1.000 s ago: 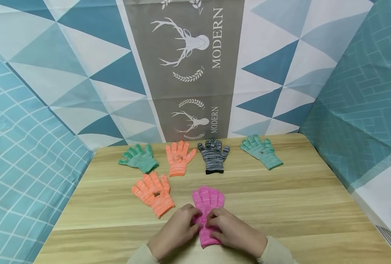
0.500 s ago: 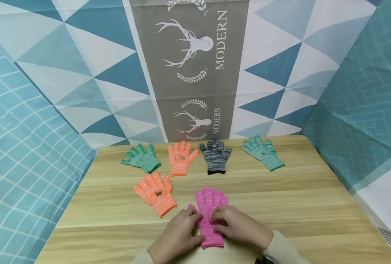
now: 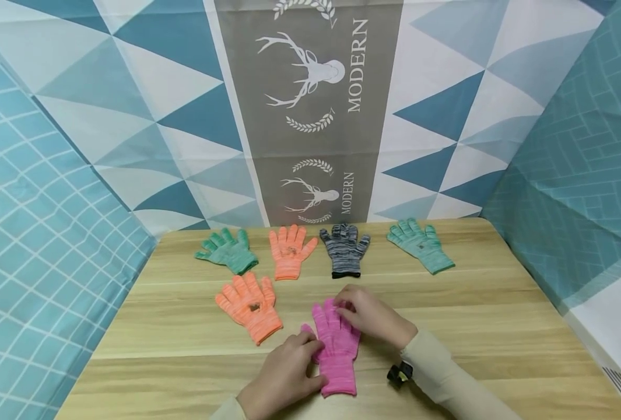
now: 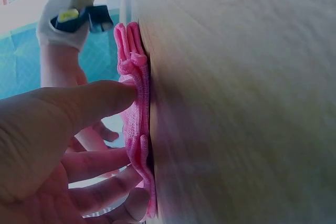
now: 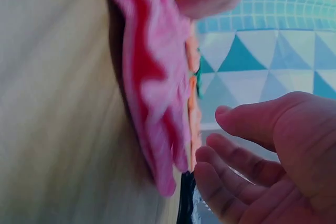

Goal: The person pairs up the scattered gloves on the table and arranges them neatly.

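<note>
A pink knitted glove lies flat near the front of the wooden table, its fingers facing the back. My left hand rests at its left side, thumb by the cuff and fingertips at the glove's thumb. In the left wrist view, my thumb presses against the pink fabric. Over the far fingers of the glove is my right hand, loosely curved. The right wrist view shows its thumb and fingers apart, with space between them and the pink glove.
Behind it lie an orange glove, a second orange glove, a grey-black glove and two green gloves, one left, one right. A patterned cloth wall rises behind the table.
My right hand has moved from the glove's middle forward to its fingers. My left hand stays at the left side. The pink glove's thumb now shows spread to the left.
</note>
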Demonstrator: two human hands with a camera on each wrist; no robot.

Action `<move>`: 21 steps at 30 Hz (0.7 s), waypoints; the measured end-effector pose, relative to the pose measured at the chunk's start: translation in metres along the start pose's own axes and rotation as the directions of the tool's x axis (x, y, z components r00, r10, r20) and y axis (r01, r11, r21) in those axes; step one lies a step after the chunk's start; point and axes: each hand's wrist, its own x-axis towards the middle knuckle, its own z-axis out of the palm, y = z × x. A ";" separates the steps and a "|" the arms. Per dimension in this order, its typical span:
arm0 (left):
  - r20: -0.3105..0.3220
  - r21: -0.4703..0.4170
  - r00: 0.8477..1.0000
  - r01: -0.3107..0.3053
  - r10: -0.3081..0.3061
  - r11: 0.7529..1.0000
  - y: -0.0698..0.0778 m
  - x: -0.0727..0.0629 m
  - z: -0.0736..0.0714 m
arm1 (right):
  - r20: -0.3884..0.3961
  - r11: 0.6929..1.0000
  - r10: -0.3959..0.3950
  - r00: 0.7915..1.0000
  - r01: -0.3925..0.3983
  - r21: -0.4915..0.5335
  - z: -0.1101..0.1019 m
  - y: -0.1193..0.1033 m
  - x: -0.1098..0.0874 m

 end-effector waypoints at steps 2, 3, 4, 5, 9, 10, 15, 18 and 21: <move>0.001 -0.005 1.000 0.005 -0.005 1.000 0.000 0.000 0.000 | -0.008 1.000 0.019 1.000 -0.019 -0.003 0.001 0.004 0.007; 0.002 -0.008 1.000 0.008 -0.008 1.000 0.000 0.000 -0.001 | -0.009 1.000 0.027 1.000 -0.027 -0.010 0.001 0.006 0.010; 0.003 -0.011 1.000 0.010 -0.010 1.000 0.000 0.000 -0.001 | -0.012 0.999 0.034 0.999 -0.035 -0.017 0.002 0.007 0.012; 0.003 -0.012 1.000 0.012 -0.012 1.000 0.000 0.000 -0.001 | -0.010 0.999 0.044 0.999 -0.045 -0.027 0.003 0.009 0.015; 0.007 -0.006 1.000 0.015 -0.015 1.000 0.000 0.001 -0.001 | 0.012 0.997 0.065 0.998 -0.064 -0.043 0.006 0.013 0.020; 0.006 0.003 1.000 0.014 -0.014 1.000 0.000 0.001 -0.001 | 0.019 0.997 0.066 0.998 -0.065 -0.042 0.007 0.014 0.021; -0.013 0.048 1.000 0.000 0.000 0.999 -0.001 0.002 0.000 | 0.019 0.997 0.068 0.997 -0.068 -0.034 0.010 0.016 0.024; -0.023 0.058 1.000 -0.006 0.007 0.998 -0.001 0.002 0.000 | -0.002 0.998 0.055 0.998 -0.055 -0.038 0.012 0.017 0.025; -0.024 0.055 1.000 -0.007 0.009 0.998 -0.001 0.002 0.000 | -0.023 0.999 0.043 0.999 -0.044 -0.032 0.011 0.015 0.028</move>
